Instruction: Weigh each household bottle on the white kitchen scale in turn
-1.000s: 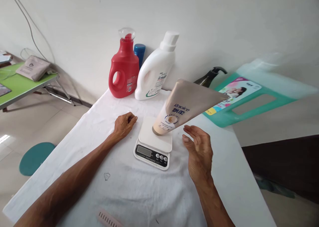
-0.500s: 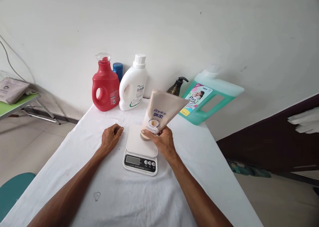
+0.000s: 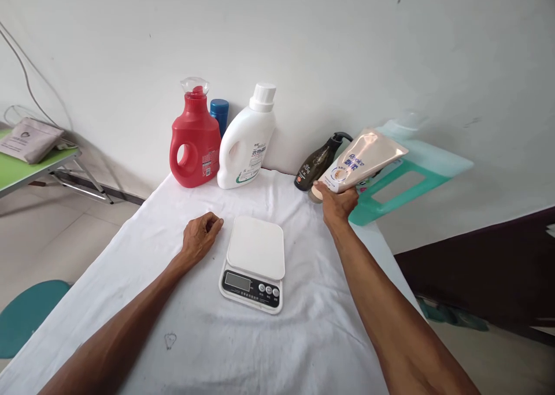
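Note:
My right hand [image 3: 337, 201] grips a beige squeeze tube [image 3: 362, 159] near its cap and holds it at the table's far right, just in front of a dark pump bottle [image 3: 315, 165] and a teal jug [image 3: 411, 175]. My left hand [image 3: 200, 236] rests on the white cloth with its fingers curled in, a little left of a white kitchen scale [image 3: 255, 262]. Nothing lies on the scale's platform. The table [image 3: 217, 337] is covered by the white cloth.
A red detergent bottle [image 3: 195, 137], a blue-capped container [image 3: 219, 113] behind it and a white detergent bottle [image 3: 246, 140] stand against the wall at the back. A green folding table [image 3: 30, 166] stands to the left, a teal stool [image 3: 26, 317] beside the table.
My right hand took hold of the tube standing on the scale, lifted it off and carried it to the back right. The scale's platform is now bare. My left hand stayed put.

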Demonstrator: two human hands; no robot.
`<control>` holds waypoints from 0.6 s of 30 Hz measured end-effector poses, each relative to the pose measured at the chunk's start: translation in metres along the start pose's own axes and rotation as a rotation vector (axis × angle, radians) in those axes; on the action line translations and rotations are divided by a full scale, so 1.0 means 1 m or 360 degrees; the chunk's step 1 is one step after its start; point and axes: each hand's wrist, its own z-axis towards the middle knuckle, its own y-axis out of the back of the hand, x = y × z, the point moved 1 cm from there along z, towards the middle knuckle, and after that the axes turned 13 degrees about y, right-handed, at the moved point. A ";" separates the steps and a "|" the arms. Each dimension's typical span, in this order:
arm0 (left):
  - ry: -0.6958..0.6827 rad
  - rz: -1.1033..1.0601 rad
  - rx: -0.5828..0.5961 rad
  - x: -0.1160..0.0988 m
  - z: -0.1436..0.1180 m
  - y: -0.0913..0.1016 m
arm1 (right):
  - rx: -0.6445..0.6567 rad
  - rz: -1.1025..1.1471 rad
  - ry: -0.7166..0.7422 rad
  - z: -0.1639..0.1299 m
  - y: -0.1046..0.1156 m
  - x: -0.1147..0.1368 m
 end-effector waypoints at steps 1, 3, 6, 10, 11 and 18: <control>-0.0001 -0.0007 -0.0002 0.000 0.000 0.000 | -0.0020 -0.0037 -0.0029 -0.001 -0.003 -0.005; -0.0002 -0.0025 0.0002 0.000 0.000 -0.001 | -0.0058 -0.0102 -0.0092 -0.004 -0.008 -0.011; 0.0005 -0.0057 0.0014 0.000 -0.001 -0.001 | -0.0070 -0.0139 -0.0126 -0.008 -0.012 -0.014; 0.0025 -0.0064 0.0005 -0.001 -0.001 -0.002 | -0.0040 -0.0156 -0.0123 -0.012 -0.010 -0.015; 0.0028 -0.0064 0.0000 -0.001 -0.001 -0.002 | -0.0032 -0.0164 -0.0124 -0.012 -0.009 -0.015; 0.0041 -0.0087 0.0025 -0.003 -0.003 0.000 | 0.0069 -0.0245 -0.0061 -0.018 0.001 -0.016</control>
